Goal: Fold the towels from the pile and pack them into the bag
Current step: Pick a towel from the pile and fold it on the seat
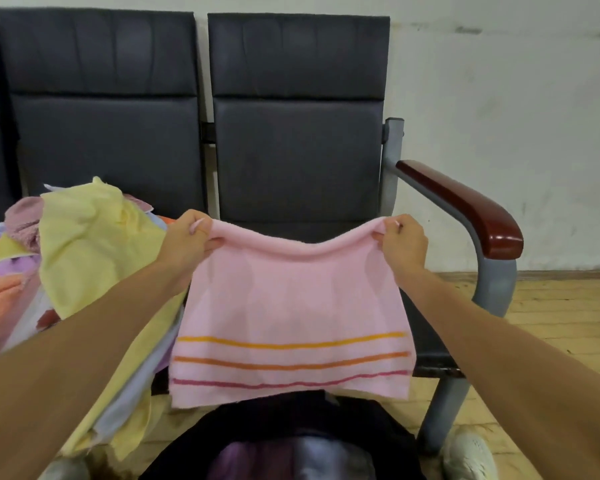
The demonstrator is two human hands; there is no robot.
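head view: a pink towel (291, 306) hangs in the air in front of the dark seats (291, 150). the left hand (187, 237) pinches its upper left corner and the right hand (404, 242) pinches its upper right corner, thumbs on top, with the hands held well apart. the held edge runs left to right and sags a little in the middle. the towel drops from there toward the person and shows slightly wider than tall, so its long side lies left to right. three stripes, yellow, orange and dark pink, run parallel to the held edge near the lower hem. a pile of towels (84, 254), with a yellow one on top, lies on the left seat beside the left arm. below the hanging hem sits a dark bag (222, 424) with purple and grey cloth inside. a brown armrest (465, 206) stands at right above the wooden floor (551, 323).
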